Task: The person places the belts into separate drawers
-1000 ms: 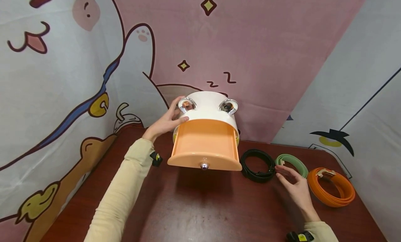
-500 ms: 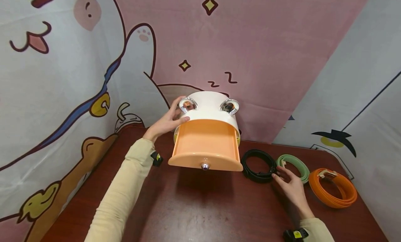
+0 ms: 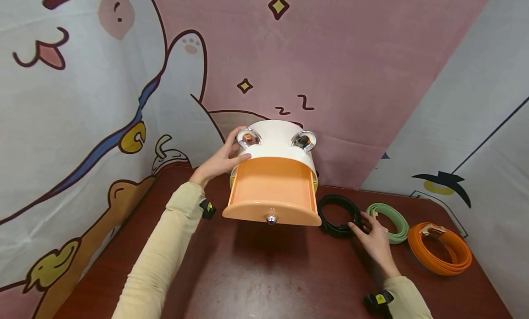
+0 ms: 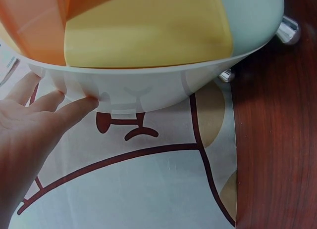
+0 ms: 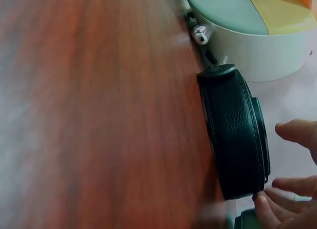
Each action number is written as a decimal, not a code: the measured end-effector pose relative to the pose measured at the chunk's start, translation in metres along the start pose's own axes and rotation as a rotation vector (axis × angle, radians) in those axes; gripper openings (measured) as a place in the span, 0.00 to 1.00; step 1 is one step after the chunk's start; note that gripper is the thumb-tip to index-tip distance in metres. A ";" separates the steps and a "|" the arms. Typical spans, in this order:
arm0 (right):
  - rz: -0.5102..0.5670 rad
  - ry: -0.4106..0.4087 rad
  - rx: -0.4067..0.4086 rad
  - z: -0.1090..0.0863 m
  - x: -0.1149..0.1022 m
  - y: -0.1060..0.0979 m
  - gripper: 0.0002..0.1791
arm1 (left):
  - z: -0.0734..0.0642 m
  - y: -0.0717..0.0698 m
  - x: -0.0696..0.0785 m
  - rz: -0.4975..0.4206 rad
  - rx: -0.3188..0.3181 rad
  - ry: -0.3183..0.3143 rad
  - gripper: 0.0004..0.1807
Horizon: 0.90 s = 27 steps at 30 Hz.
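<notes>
A white rounded drawer box (image 3: pixel 274 137) with two shiny ring shapes on top stands at mid-table in the head view. Its orange drawer (image 3: pixel 270 183), with a silver knob, is pulled out and bare inside. My left hand (image 3: pixel 221 163) rests on the box's left side, thumb near the front rim; in the left wrist view its fingers (image 4: pixel 74 113) touch the white wall, fairly straight. To the right lies a coiled black belt (image 5: pixel 233 135). My right hand (image 3: pixel 374 243) is at its right edge, thumb and forefinger apart, lower fingertips touching or almost touching the coil.
A coiled green belt (image 3: pixel 398 222) and a coiled orange belt (image 3: pixel 452 250) lie farther right on the dark red-brown table (image 3: pixel 264 273). Behind stands a pink and white cartoon cloth (image 3: pixel 351 80). Yellow and green fronts (image 4: pixel 148 36) and silver feet (image 4: pixel 289 31) show on the box.
My right hand has moved left from beside the green belt to the black belt's right edge. The black belt has shifted slightly. My left hand and the drawer have stayed put.
</notes>
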State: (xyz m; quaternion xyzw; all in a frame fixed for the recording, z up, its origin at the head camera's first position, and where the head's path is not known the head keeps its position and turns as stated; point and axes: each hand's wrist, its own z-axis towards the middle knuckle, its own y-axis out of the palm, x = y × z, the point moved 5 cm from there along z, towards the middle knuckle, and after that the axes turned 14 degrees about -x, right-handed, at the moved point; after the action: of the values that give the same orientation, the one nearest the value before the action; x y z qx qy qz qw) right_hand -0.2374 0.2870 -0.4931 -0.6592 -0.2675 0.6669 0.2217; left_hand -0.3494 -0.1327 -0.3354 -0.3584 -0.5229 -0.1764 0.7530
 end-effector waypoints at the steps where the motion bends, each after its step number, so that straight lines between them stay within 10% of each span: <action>1: 0.008 0.008 -0.009 0.003 0.000 0.001 0.38 | 0.000 0.000 -0.001 0.002 0.000 -0.004 0.44; 16: 0.093 0.110 -0.009 0.033 0.001 0.016 0.41 | -0.006 0.010 0.031 0.007 -0.002 -0.025 0.43; 27: 0.219 0.075 0.058 0.046 0.008 0.019 0.27 | -0.002 0.003 0.013 0.002 0.005 0.000 0.44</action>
State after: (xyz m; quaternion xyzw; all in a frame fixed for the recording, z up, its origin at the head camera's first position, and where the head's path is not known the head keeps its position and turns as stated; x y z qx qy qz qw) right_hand -0.2822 0.2751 -0.5123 -0.7024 -0.1658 0.6694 0.1763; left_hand -0.3411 -0.1305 -0.3254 -0.3570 -0.5230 -0.1742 0.7541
